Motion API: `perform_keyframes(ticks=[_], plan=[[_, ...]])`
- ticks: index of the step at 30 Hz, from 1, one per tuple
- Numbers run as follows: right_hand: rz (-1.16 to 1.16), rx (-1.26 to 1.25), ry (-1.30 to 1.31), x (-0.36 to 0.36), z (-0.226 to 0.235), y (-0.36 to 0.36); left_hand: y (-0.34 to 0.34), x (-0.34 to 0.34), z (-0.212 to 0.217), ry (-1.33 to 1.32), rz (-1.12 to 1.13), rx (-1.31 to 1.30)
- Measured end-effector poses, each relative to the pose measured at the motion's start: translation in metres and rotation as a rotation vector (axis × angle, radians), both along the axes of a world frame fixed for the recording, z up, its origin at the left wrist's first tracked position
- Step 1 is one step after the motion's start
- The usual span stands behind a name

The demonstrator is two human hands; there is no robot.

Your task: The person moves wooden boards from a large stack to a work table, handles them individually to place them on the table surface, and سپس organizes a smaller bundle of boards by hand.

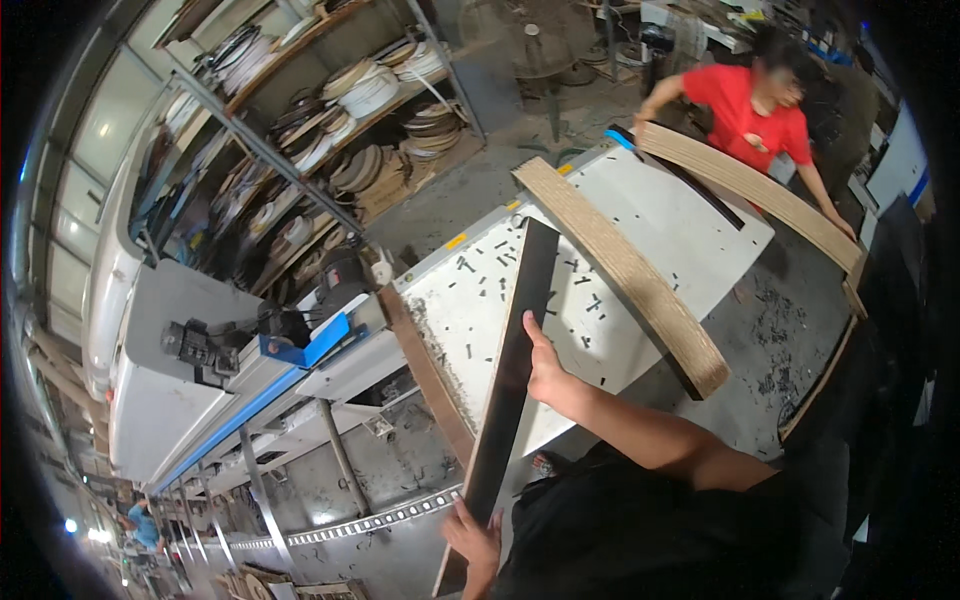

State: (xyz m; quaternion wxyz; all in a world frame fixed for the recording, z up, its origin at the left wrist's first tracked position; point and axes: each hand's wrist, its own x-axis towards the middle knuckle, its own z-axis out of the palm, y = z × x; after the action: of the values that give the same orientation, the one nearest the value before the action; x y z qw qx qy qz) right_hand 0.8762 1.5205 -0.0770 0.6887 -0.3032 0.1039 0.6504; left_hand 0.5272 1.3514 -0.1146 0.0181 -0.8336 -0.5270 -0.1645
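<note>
A long, narrow dark panel point(513, 370) with a pale edge slants across the white worktable point(625, 205). My left hand point(472, 538) grips its near end, fingers spread along the edge. My right hand point(543, 362) holds the long side about midway, the thumb lying on the dark face and the other fingers hidden beneath. The far end of the panel lies over the tabletop. Just right of it a stack of long wood-coloured strips point(630, 270) rests across the table, its near end jutting past the edge. Small dark offcuts point(480, 285) are scattered on the white surface.
A co-worker in a red shirt point(750, 115) stands at the far right, hands at another stack of wood-coloured strips point(750, 185). On the left is a long white machine point(175, 350) with a blue rail. Shelves behind hold coiled edging rolls point(370, 92). A brown strip point(428, 370) borders the table.
</note>
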Motion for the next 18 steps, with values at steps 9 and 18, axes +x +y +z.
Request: perform_keyframes(ticks=[9, 18], plan=[[0.098, 0.178, -0.130, -0.085, 0.090, 0.018, 0.007, -0.036, -0.050, -0.435, -0.020, -0.584], [0.159, 0.633, -0.237, -0.039, 0.112, 0.053, 0.020, -0.084, -0.074, -0.832, 0.223, -0.669]])
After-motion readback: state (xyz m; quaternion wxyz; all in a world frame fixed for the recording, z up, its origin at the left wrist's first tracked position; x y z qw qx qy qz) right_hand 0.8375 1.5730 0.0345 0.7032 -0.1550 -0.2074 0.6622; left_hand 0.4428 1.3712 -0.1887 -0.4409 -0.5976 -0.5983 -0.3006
